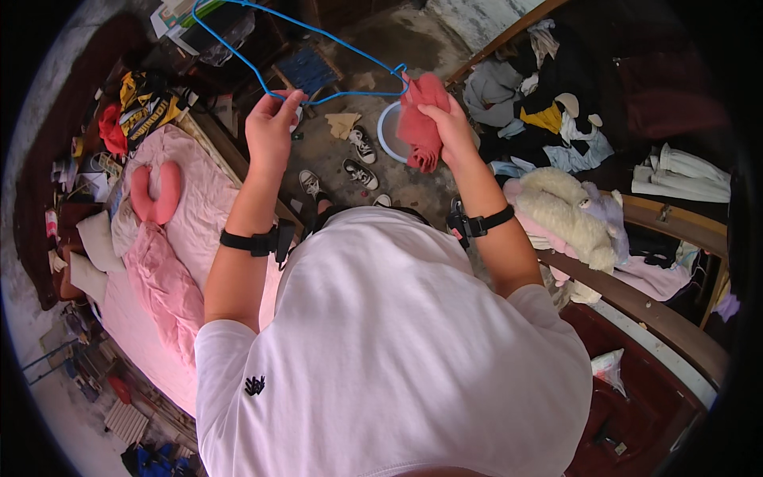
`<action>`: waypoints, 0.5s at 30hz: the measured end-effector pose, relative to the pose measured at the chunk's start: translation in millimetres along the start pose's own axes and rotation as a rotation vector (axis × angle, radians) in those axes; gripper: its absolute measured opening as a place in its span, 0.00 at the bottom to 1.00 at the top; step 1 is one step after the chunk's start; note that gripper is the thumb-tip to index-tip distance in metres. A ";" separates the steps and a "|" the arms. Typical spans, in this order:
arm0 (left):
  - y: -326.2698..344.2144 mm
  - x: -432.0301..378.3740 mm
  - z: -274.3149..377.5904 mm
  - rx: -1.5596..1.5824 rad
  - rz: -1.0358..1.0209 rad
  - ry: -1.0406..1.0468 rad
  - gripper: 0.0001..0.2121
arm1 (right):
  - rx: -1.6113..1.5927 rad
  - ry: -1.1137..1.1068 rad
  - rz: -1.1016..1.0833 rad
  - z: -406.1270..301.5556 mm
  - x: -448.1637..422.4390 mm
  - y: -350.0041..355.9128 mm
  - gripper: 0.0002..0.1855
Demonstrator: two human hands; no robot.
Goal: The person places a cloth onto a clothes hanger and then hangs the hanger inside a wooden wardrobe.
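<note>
My left hand (269, 131) pinches the lower bar of a blue clothes hanger (351, 94) between thumb and fingers. The hanger is tilted up and away, and its upper part runs to the top rim of the picture. In my right hand (452, 132) is a bunched, reddish-pink knit cloth (417, 119), its lower end ribbed or gathered. The cloth meets the hanger's right corner; whether it is hooked over it I cannot tell. Below the cloth, on the floor, a round pale-blue-rimmed basin (386, 132) is partly hidden by it.
Canvas sneakers (360, 173) and a flat tan piece (343, 124) lie on the concrete floor. A low stool (307, 71) stands ahead. On the left is a bed with a pink sheet (197, 149) and a neck pillow (156, 194). Clothes (560, 119) and a cream plush toy (557, 206) are heaped right.
</note>
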State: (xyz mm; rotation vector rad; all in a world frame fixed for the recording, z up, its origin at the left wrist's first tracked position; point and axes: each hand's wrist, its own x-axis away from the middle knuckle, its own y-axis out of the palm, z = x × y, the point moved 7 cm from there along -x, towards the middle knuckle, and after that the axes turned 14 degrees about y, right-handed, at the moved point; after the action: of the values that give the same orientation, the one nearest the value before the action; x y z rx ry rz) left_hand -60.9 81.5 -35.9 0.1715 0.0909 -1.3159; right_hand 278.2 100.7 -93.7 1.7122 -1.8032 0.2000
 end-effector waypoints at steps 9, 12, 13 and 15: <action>59.4 30.8 26.5 -0.718 -0.366 0.669 0.06 | -0.164 0.184 -0.170 -16.9 11.3 72.1 0.19; 57.4 30.0 14.9 -0.900 -0.381 0.732 0.07 | -0.155 0.200 -0.273 -19.3 24.1 92.7 0.28; 55.7 29.8 11.7 -0.977 -0.392 0.755 0.07 | -0.164 0.189 -0.283 -18.8 23.6 93.4 0.28; 50.9 28.8 1.3 -1.136 -0.452 0.762 0.07 | -0.181 0.167 -0.304 -20.6 25.3 97.5 0.28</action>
State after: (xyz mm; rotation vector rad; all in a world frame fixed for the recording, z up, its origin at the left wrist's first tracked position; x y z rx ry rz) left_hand -4.5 66.2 -35.6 -0.3527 1.5537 -1.3882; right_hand 194.7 103.9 -33.7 1.7570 -1.3780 0.0468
